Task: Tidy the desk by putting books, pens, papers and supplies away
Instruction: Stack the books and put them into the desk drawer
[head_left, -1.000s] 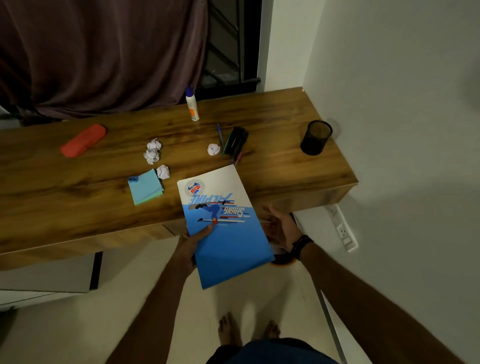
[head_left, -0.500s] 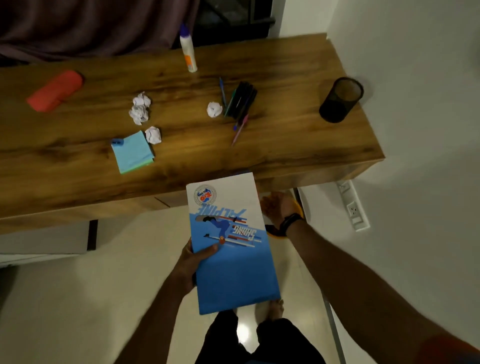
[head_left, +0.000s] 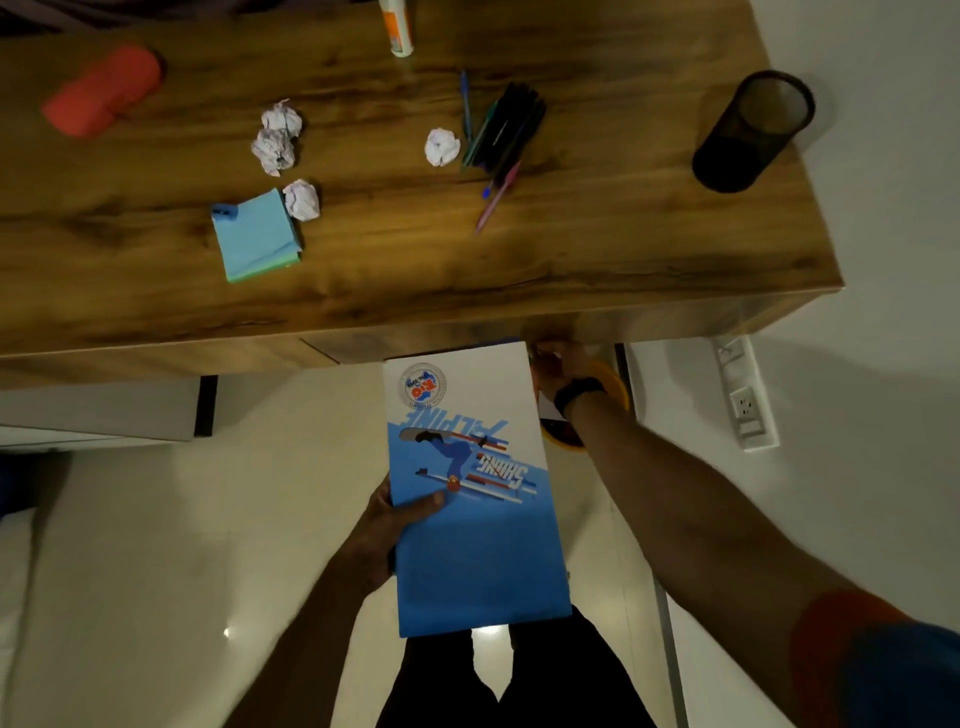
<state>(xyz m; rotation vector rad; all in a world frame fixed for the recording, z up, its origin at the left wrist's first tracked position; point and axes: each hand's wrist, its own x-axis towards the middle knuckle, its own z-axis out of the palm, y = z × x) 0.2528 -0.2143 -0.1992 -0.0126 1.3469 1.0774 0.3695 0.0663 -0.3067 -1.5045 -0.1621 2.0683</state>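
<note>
Fingers, left hand: thumb lies across the cover and the other fingers curl under, gripping the blue-and-white book at its 9 o'clock edge, below the worktop's front edge, over the floor.
Fingers, right hand: reached under the worktop lip at the book's 1 o'clock corner; whether they are spread or curled I cannot tell.
Red case: far left on the worktop.
Blue sticky pad: at 5 o'clock from the case, one paper ball touching its corner.
Glue bottle: upright at 12 o'clock.
Pens: loose pile, right of centre.
Black mesh cup: at 3 o'clock, well apart from the pens.
</note>
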